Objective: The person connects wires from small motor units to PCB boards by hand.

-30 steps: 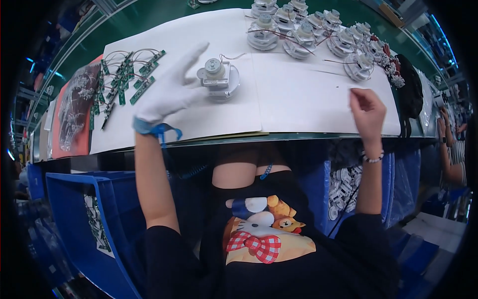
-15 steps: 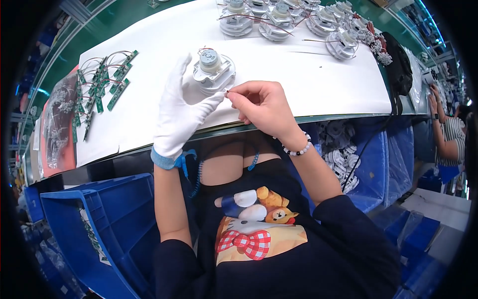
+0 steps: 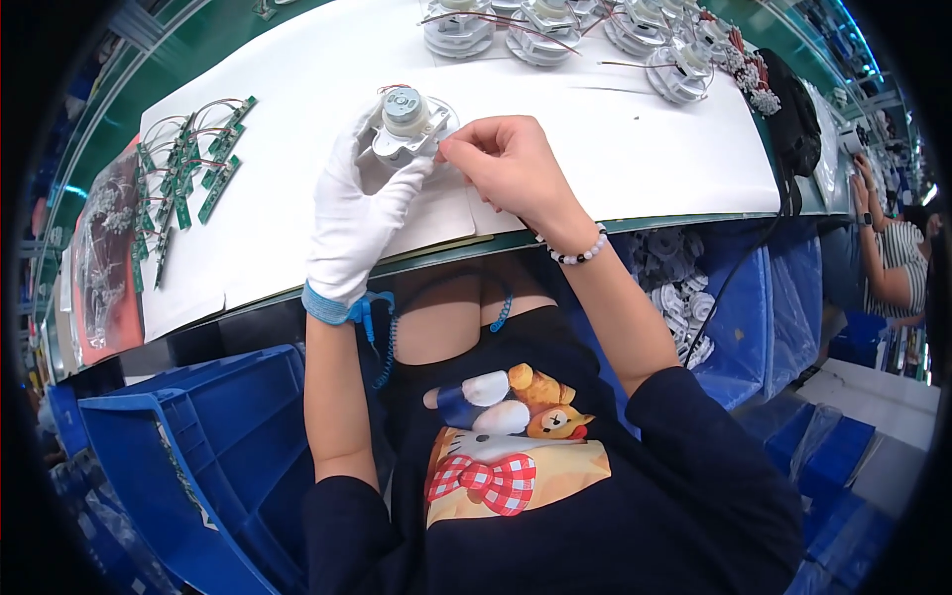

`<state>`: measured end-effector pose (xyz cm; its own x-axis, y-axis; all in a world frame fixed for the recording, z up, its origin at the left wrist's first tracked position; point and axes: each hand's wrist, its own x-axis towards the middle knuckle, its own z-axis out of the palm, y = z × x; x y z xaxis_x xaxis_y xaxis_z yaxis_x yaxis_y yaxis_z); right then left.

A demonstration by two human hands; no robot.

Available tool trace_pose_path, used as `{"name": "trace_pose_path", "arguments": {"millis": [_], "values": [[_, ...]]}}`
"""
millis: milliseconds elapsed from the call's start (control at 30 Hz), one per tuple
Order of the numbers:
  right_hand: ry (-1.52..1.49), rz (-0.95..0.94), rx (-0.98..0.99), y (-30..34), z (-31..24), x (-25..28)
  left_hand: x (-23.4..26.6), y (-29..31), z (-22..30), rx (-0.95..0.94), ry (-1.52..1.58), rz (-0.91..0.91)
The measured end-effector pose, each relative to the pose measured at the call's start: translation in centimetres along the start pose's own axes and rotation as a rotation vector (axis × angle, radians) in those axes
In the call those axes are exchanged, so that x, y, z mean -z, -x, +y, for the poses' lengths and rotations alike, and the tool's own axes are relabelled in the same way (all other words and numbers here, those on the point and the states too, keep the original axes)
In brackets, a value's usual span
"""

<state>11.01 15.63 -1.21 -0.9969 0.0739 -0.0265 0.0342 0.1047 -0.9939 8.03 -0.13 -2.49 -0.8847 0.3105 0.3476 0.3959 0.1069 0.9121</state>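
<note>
A round white motor assembly (image 3: 405, 111) with a silver motor cap stands on the white-covered bench in front of me. My left hand (image 3: 349, 223), in a white glove with a blue wrist strap, is closed around its left and near sides, the thumb along the near edge. At the assembly's right side, the thumb and forefinger of my bare right hand (image 3: 521, 169) are pinched together, touching or almost touching it. Whatever lies between those fingertips is too small and hidden to tell. A thin reddish wire shows at the top of the motor.
Green circuit boards (image 3: 183, 169) with wires lie at left, beside a clear bag (image 3: 107, 253) on a pink sheet. Several similar motor assemblies (image 3: 543, 35) stand at the back right, near a black bag (image 3: 788, 114). Blue bins (image 3: 213, 436) flank me below the bench. Another person (image 3: 892, 263) is far right.
My left hand has closed in around the motor assembly. My right hand's pinched fingertips have moved away from me, from near the left thumb tip to the assembly's right side. The view has shifted slightly.
</note>
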Motion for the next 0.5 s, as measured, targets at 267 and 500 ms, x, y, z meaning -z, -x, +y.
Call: {"name": "trace_pose_path", "arguments": {"millis": [267,500], "values": [[-0.079,0.028,0.009,-0.3,-0.1,0.2,0.8,-0.5,0.1,0.054,0.000,-0.093],[-0.043,-0.074,-0.036,-0.6,-0.7,0.9,1.4,-0.9,-0.1,0.037,0.061,-0.147]]}}
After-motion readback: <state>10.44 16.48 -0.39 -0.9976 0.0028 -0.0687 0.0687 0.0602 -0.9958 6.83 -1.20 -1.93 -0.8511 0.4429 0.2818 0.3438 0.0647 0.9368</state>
